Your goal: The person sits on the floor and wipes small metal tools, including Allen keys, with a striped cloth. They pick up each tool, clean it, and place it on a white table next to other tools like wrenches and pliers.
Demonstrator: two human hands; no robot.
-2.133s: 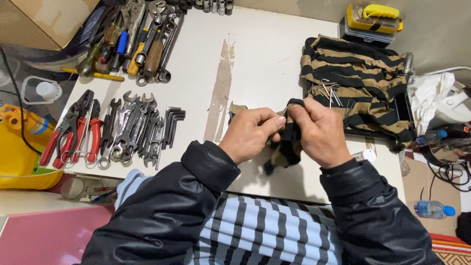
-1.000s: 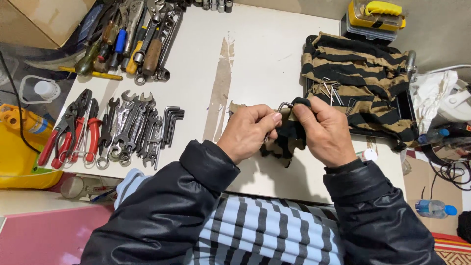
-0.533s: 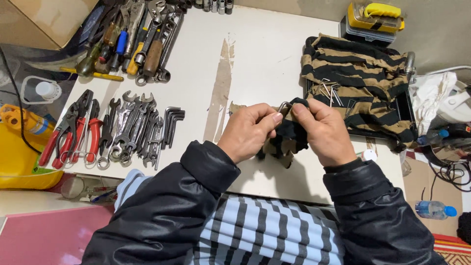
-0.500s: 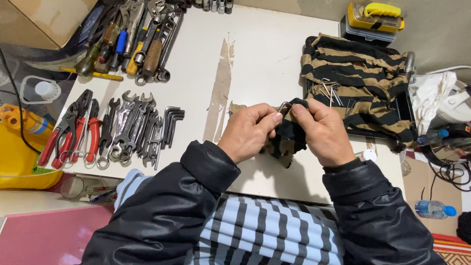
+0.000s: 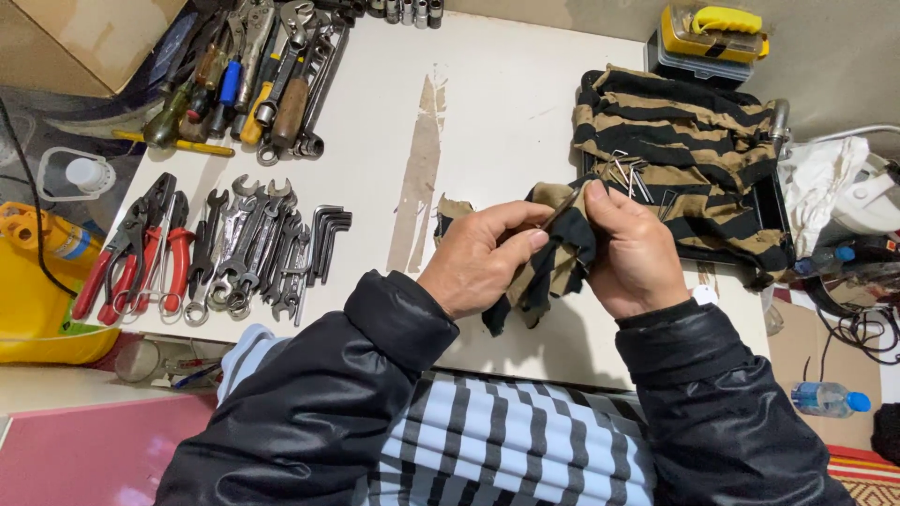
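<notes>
Head-camera view looks down on a white, scuffed table (image 5: pixel 506 122) with a long brownish patch where the surface has peeled. Both hands meet over its near edge, sleeved in glossy black padded jacket fabric. A soft, crumpled rag (image 5: pixel 553 267) striped in black and tan is bunched between them, its loose end hanging down past the left hand's knuckles. The left hand (image 5: pixel 483 262) is curled nearly closed, fingers folded around the cloth with the thumb laid along the top. The right hand (image 5: pixel 633 253) is likewise narrowly closed, its thumb and forefinger pinching a thin, dark metal hex key (image 5: pixel 561 208) that pokes up at a slant out of the cloth. Beyond the hands a larger piece of the same striped cloth (image 5: pixel 684 150) lies rumpled over a dark tray, with a small scatter of slim bright hex keys (image 5: pixel 630 173) resting on it. To the left, steel spanners (image 5: pixel 248 248) lie side by side in a row, next to red-handled pliers (image 5: pixel 141 248) and a set of black L-shaped hex keys (image 5: pixel 326 239); screwdrivers (image 5: pixel 234 80) with wooden, blue and yellow handles are heaped at the far corner. Compared with two seconds ago, the rag is gathered tighter between the hands and the slim key now shows above it, where only dark cloth was seen before; the hands sit in nearly the same spot.
</notes>
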